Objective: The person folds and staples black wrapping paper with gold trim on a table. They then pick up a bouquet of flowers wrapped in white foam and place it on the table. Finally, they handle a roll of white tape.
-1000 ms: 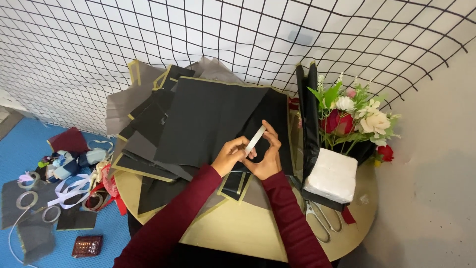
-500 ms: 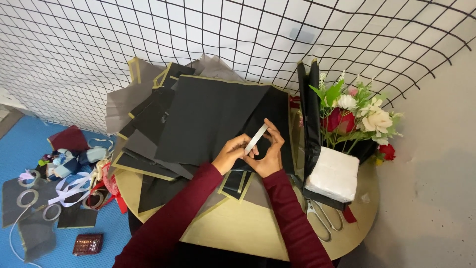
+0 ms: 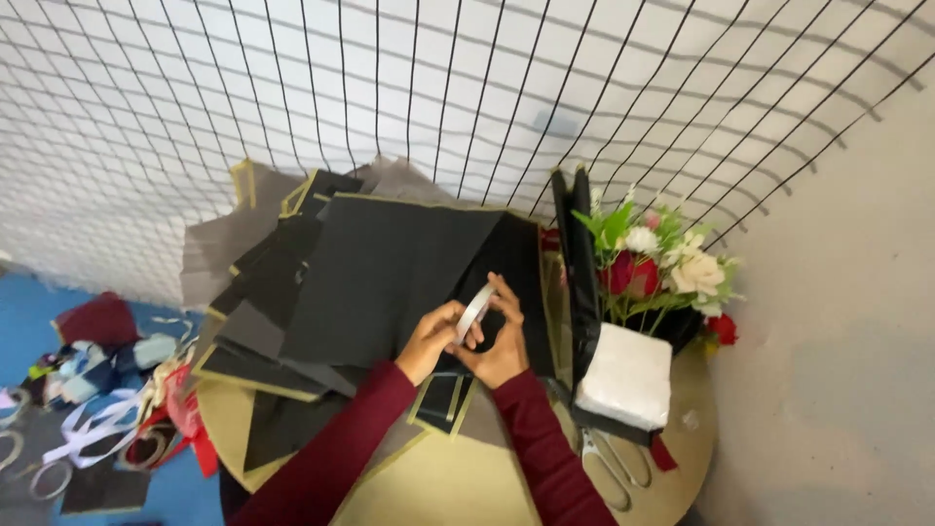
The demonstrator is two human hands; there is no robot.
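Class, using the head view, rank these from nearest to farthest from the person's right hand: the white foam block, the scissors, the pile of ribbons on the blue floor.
1. White foam block: just right of the right hand.
2. Scissors: lower right, near the table edge.
3. Ribbons: far left, on the floor.
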